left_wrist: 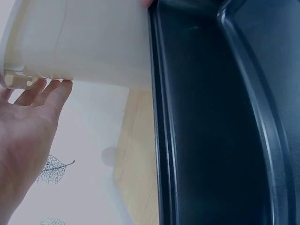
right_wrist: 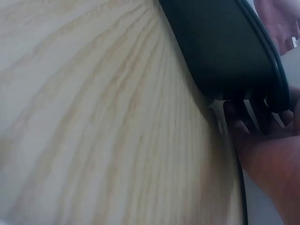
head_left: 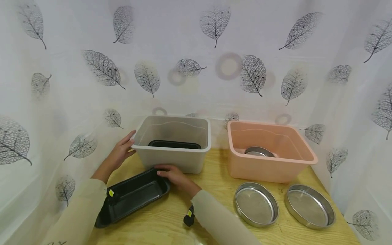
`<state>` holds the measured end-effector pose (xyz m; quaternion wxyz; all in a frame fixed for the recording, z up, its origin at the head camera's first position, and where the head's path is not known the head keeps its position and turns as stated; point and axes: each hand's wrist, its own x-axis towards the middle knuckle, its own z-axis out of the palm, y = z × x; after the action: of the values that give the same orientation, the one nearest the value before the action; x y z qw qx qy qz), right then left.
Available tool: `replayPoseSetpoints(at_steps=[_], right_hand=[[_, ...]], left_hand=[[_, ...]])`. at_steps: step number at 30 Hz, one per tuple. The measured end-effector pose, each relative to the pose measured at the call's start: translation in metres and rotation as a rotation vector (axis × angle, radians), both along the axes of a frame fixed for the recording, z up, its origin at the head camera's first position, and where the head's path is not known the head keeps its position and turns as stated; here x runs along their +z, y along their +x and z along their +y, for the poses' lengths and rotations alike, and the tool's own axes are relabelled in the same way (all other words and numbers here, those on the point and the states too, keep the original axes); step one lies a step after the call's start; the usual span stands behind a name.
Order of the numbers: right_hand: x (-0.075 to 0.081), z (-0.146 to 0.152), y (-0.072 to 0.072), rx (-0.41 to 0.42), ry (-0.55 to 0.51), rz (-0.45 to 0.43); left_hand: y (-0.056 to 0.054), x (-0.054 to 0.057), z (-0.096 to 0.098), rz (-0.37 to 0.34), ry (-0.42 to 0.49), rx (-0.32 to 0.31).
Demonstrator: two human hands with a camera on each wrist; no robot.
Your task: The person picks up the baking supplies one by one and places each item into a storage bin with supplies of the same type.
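Note:
A black loaf pan (head_left: 139, 195) slants in front of a light grey plastic bin (head_left: 171, 160). My right hand (head_left: 177, 177) grips the pan's far right end, thumb over the rim and fingers (right_wrist: 243, 117) against the underside of that end. At the bin's left side, my left hand (head_left: 120, 153) touches it just below the rim; the fingers (left_wrist: 56, 96) reach along the outer wall, fairly straight. Inside the bin lies another black pan (head_left: 174, 144), its lower part hidden by the bin's front wall.
To the right stands a pink bin (head_left: 260, 170) with a round metal pan (head_left: 258, 150) inside. Two more round metal pans, a left one (head_left: 257, 204) and a right one (head_left: 309, 206), lie on the wooden table (head_left: 217, 183). A leaf-print curtain (head_left: 190, 34) surrounds the table's back and sides.

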<state>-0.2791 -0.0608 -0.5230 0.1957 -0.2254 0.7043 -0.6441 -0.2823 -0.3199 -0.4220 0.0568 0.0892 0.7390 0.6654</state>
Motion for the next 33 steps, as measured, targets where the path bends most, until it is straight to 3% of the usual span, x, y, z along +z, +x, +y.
replayPoseSetpoints(at_steps=[10, 17, 33], right_hand=[[0.0002, -0.0024, 0.0042, -0.021, -0.013, -0.064], [-0.0023, -0.0004, 0.0039, 0.016, -0.034, -0.093], [0.0002, 0.0045, 0.0035, 0.04, 0.031, -0.086]], left_hand=[[0.0016, 0.0013, -0.0009, 0.003, -0.01, 0.004], [0.0003, 0.0001, -0.0006, 0.0, -0.004, 0.003], [0.0014, 0.0008, -0.0007, 0.006, -0.018, 0.01]])
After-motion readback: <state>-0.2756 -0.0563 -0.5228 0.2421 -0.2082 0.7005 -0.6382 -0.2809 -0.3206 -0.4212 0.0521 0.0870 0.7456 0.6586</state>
